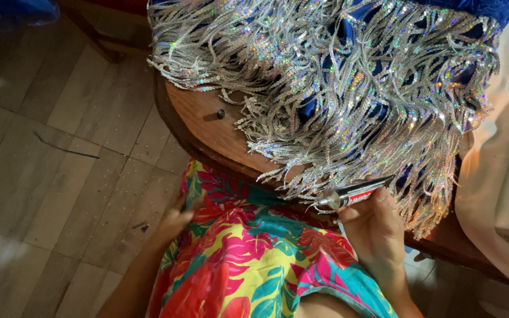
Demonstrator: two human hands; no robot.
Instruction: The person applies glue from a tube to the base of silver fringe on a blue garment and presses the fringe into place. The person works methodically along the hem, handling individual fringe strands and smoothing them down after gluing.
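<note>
Head view: right hand (374,227) grips a glue tube (353,194); left hand (175,219) rests half-hidden beside lap.

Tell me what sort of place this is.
Probably a home sewing or costume-making corner: silver sequin fringe on blue fabric draped over a wooden table, a glue tube in the right hand, plank floor.
</note>
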